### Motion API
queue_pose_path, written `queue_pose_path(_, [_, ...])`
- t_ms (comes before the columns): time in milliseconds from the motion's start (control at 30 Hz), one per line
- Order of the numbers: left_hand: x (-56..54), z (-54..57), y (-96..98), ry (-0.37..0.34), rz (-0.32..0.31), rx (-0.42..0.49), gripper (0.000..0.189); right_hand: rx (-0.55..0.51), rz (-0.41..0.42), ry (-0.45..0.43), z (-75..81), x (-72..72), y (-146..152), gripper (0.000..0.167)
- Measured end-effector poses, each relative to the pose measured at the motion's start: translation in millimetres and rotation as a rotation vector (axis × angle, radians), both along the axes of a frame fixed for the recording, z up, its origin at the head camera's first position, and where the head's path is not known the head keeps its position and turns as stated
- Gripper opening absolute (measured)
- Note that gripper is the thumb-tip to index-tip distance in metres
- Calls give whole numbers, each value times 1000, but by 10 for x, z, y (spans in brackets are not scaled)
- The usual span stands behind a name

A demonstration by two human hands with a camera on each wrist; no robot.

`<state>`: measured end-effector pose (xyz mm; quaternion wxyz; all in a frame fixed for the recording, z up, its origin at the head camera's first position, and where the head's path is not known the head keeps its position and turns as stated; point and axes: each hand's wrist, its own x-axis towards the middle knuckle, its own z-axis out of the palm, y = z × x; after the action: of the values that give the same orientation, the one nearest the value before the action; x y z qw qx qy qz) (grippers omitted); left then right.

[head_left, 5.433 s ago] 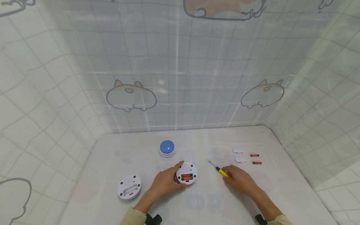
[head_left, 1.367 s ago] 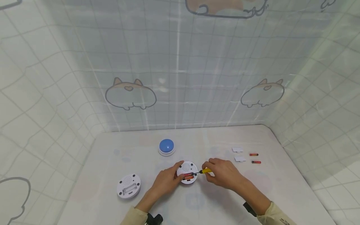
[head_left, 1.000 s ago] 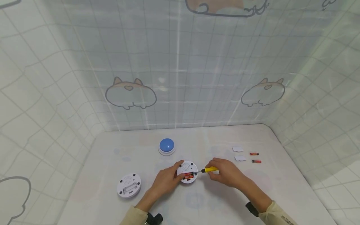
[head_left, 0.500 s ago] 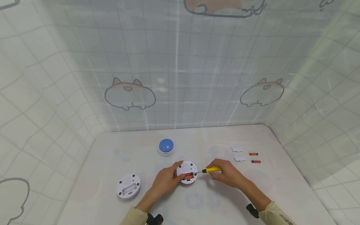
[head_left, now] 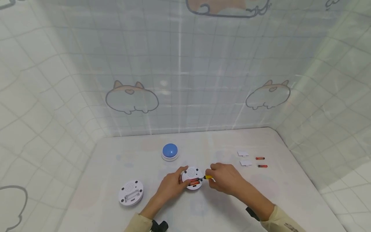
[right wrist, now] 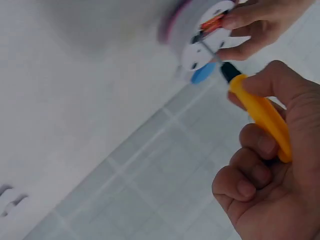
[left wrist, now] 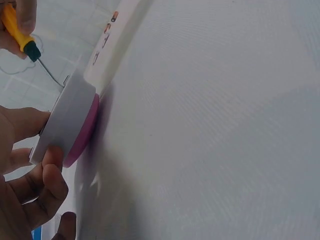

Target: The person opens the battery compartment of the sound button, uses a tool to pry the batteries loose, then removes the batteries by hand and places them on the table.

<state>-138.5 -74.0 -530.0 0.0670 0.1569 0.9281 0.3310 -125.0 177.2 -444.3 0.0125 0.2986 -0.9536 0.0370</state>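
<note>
My left hand holds a round white push-button device upside down. Its magenta dome faces the table in the left wrist view. Red batteries sit in its uncovered compartment, and my thumb lies at their left end, partly covering them. In my right hand is a screwdriver with a yellow handle, gripped between thumb and fingers. Its thin metal shaft reaches to the compartment, with the tip at the right end of the batteries. Whether the tip is under a battery, I cannot tell.
A second white device lies upside down at left, its battery compartment vacant. A blue-domed button stands behind my left hand. At right lie two white covers and two loose red batteries. A tiled-pattern sheet rises behind the table.
Several seconds ago the screwdriver lay under my right hand on the table; it was then lifted to the device. In the last half second my right hand moved left, nearer the device.
</note>
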Motion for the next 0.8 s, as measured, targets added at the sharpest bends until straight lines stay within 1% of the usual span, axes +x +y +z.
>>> queue_pose_path(100, [3,9,-7,-7,-2,22,58,10,15,6,39,-12,-40,19])
queue_pose_path(167, [3,14,-13,-5,-9,39,58,-10,-4,-38,28,-39,-26,18])
queue_pose_path(233, [1,15,-20,-16,-3,38,57,-47,-39,-108,-7,-76,8,18])
queue_pose_path(300, [-2,11,-33,-17,-5,38,57,-98,-78,-186,-69,-122,55,17])
queue_pose_path(367, [-2,13,-38,-21,-2,34,57,-174,-122,-263,-133,-162,116,17])
queue_pose_path(467, [-4,18,-46,-14,1,34,58,-296,-158,-341,-252,-219,219,17])
queue_pose_path(533, [-4,28,-46,-16,5,37,58,-377,-176,-380,-317,-241,281,17])
queue_pose_path(600, [-3,33,-48,-20,7,37,58,-435,-183,-407,-373,-251,331,17])
queue_pose_path(700, [2,36,-48,-28,5,33,59,-498,-201,-444,-428,-246,381,17])
queue_pose_path(800, [5,28,-46,-30,2,27,59,-533,-224,-474,-465,-235,414,17])
